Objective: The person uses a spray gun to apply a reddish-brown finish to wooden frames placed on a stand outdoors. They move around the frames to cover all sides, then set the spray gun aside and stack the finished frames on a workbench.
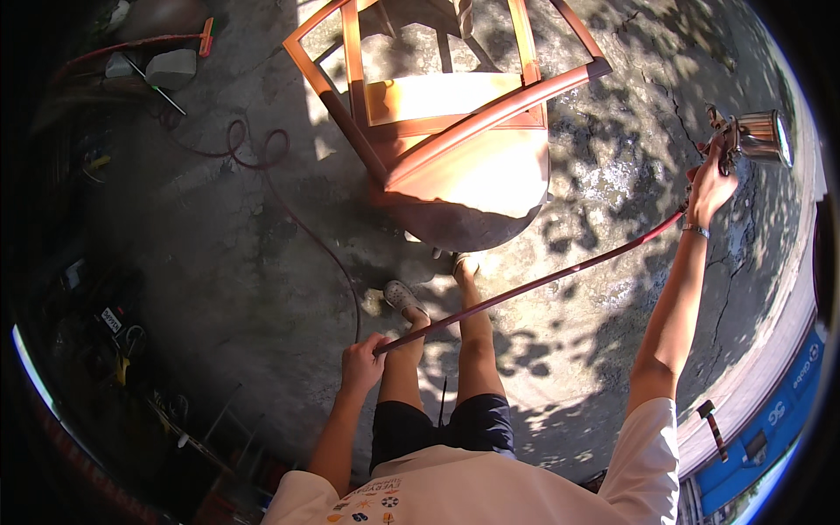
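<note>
Out to the right, my right hand [716,185] is wrapped round a spray gun [728,144] with a shiny metal cup [763,138]. A dark red hose [534,291] runs from the gun down across my body to my left hand [364,360], which is closed on it in front of my left thigh. Ahead of my feet stands a wooden armchair [455,162], orange-brown, partly in bright sun, with an open slatted frame and a rounded seat. Neither hand touches the chair; the gun is well to its right.
From my left hand the hose continues over the concrete floor [262,236] with loops [258,144] at the left. A grey block [171,69] and a red-headed tool [206,38] are at the far left. Dark clutter [114,324] lines the left edge; a hammer-like tool [713,429] is at lower right.
</note>
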A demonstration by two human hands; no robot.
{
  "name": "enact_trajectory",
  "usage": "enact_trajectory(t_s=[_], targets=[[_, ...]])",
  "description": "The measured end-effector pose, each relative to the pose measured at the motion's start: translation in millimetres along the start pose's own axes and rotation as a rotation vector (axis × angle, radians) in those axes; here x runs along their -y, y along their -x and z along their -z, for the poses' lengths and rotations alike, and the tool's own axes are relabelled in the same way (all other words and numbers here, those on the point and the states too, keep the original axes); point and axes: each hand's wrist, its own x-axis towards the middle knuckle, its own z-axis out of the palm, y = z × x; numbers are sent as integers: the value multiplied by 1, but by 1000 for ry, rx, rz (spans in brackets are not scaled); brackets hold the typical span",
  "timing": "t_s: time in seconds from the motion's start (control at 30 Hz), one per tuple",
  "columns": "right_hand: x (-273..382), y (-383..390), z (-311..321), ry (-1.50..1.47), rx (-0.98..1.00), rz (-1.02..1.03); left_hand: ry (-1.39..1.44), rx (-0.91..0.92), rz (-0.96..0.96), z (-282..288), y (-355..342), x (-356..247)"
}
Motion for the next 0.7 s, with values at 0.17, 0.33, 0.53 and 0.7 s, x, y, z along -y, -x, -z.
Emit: enact_trajectory(t_s=[0.17, 0.33, 0.53, 0.7], targets=[[-7, 47, 9, -229, 166, -90, -61, 49, 103, 18, 1, 25], [23, 182, 18, -307, 382, -265, -58, -56, 173, 57, 22, 85], [36, 344, 26, -281, 622, -194, -138, -96, 227, 122, 45, 153], [87, 431, 39, -271, 931, -79, -175, -142, 225, 163, 62, 195]])
